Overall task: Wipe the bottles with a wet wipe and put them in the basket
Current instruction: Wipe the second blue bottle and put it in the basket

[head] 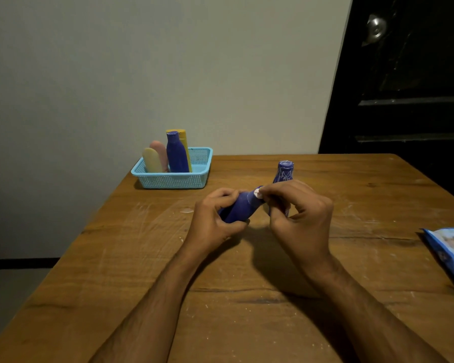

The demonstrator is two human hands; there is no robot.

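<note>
We see a wooden counter with a light blue basket at its far left. In the basket stand four bottles: a blue bottle, a yellow bottle, a pink one and a cream one. Our left hand grips a blue bottle above the counter; our right hand pinches a small white wipe at its cap. Another blue bottle stands behind. A blue wipes pack lies right.

No text anywhere is clear enough to read.
</note>
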